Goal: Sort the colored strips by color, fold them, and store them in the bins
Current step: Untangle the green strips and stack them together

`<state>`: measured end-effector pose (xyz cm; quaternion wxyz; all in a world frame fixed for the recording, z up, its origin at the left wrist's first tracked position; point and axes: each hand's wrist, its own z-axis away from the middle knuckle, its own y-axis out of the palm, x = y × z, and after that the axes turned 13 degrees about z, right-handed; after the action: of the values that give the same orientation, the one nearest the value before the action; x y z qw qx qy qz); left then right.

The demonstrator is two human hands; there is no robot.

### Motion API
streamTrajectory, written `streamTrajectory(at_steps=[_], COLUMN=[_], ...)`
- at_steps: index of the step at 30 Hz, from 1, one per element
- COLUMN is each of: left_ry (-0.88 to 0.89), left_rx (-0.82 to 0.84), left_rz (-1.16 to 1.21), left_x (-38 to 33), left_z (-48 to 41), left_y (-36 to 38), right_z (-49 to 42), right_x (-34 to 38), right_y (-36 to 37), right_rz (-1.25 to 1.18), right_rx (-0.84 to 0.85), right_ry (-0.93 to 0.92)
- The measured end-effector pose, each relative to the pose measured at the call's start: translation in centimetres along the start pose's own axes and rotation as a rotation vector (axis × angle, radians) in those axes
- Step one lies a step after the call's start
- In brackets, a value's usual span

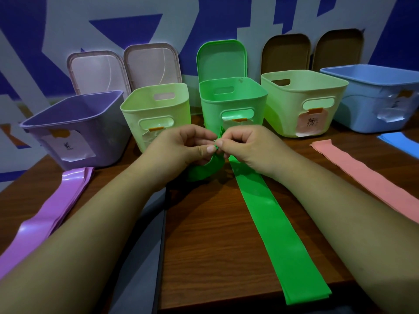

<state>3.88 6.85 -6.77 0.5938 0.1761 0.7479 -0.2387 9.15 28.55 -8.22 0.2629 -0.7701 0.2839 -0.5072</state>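
Note:
A long green strip (269, 214) lies on the wooden table, running from the near edge up to my hands. My left hand (181, 146) and my right hand (244, 148) meet just in front of the green bin (231, 105), and both pinch the strip's far end, which curls into a loop below my left hand. Purple strips (52, 209) lie at the left, a pink strip (367, 175) at the right, and blue strips (399, 143) at the far right.
Five open bins stand in a row at the back: purple (74, 128), pale green (156, 112), green, pale green (301, 100) and blue (374, 96). Their lids lean against the wall (145, 26) behind. The table (210, 245) has a seam down its middle.

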Motion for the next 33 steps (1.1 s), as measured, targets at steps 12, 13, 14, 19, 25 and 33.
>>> streamTrajectory(at_steps=[12,13,14,19,25,33], left_ry=[0.151,0.182,0.22,0.36,0.28,0.175], left_rx=[-0.212,-0.25,-0.286,-0.283,-0.176,-0.174], left_rz=[-0.246,-0.268,-0.291,-0.436,-0.327,-0.249], left_x=[0.0,-0.2,-0.5,-0.9,-0.8,-1.1], left_z=[-0.4,-0.3,-0.1,0.3,0.2,0.0], left_y=[-0.2,-0.2,-0.1,1.1,0.5,-0.7], right_z=[0.2,0.2,0.3,0.1,-0.5,-0.3], right_x=[0.5,0.6,0.8,0.9,0.2,0.5], right_y=[-0.2,-0.3,-0.4,-0.3,0.3,-0.3], right_rz=[0.09,0.104,0.115,0.068,-0.298,-0.474], right_rx=[-0.051,-0.056,-0.056,-0.034,-0.107,-0.208], right_ry=[0.033,0.038,0.044,0.13,0.152,0.25])
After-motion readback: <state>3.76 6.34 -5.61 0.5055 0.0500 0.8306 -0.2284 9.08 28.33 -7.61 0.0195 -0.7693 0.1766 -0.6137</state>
